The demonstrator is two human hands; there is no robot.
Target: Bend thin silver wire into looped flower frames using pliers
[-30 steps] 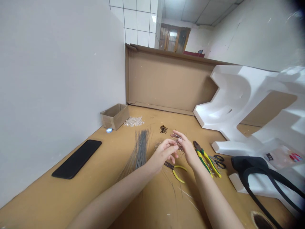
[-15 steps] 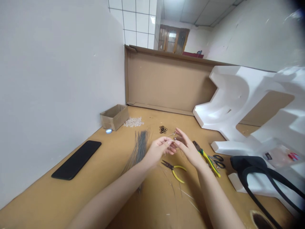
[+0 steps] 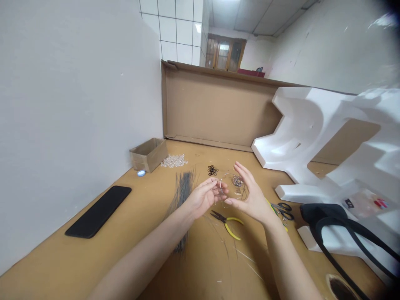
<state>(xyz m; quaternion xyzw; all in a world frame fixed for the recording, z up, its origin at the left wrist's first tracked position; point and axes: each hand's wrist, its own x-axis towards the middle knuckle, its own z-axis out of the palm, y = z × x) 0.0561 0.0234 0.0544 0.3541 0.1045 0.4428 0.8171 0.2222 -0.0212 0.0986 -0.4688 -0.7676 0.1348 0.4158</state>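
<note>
A thin, round wire piece (image 3: 237,181) with loops and a coiled centre hangs between my hands above the table. My left hand (image 3: 204,196) pinches its left edge between thumb and fingers. Around its right side curve the thumb and fingers of my right hand (image 3: 250,195), spread wide and touching the wire. Yellow-handled pliers (image 3: 231,227) lie just below my hands. Left of them is a bundle of thin grey wires (image 3: 184,189), partly behind my left forearm. Small black rings (image 3: 213,170) sit in a pile beyond my hands.
Clear beads (image 3: 174,161) lie beside a small cardboard box (image 3: 146,156). A black phone-like slab (image 3: 99,211) rests at left. To the right are scissors (image 3: 286,211), white foam (image 3: 296,125) and a black strap (image 3: 325,212). A large cardboard panel (image 3: 215,106) stands behind.
My hands have moved apart, and my right hand has opened wider around the wire piece. More of the wire's round shape now shows. The view has shifted slightly.
</note>
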